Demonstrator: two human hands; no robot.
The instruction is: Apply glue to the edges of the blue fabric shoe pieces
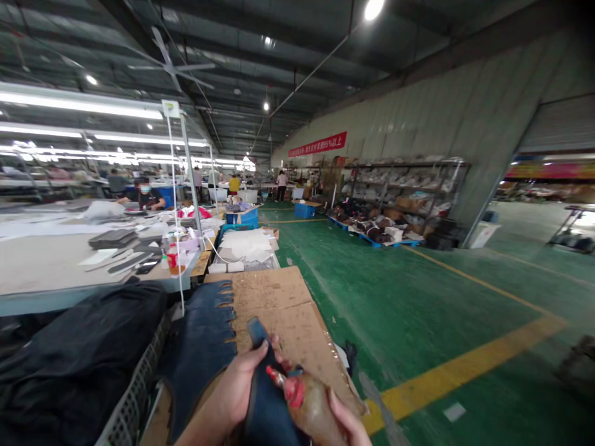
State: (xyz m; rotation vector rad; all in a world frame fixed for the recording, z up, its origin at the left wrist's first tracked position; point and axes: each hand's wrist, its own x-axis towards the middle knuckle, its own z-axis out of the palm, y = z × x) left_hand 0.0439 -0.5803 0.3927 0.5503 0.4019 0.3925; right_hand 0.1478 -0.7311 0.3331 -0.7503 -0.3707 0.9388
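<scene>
My left hand [239,381] is closed on a dark blue, leather-like piece [267,409], thumb on top near a narrow tab that sticks up. A squeeze bottle [313,406] with a red nozzle and murky yellowish-brown contents is gripped in my right hand [346,421], partly cut off by the lower edge. The nozzle points left, close to the blue piece; whether it touches is unclear. Under my hands lies a cardboard sheet [279,297]. Along its left side rest dark blue pieces [204,328] with several notched tabs on their right edge.
Left of the cardboard stands a plastic crate [134,384] heaped with black material [79,359]. Beyond it is a worktable [46,257] with cut pieces and a red-labelled bottle [173,257]. Green floor [418,322] with yellow lines lies right. Several people work farther off.
</scene>
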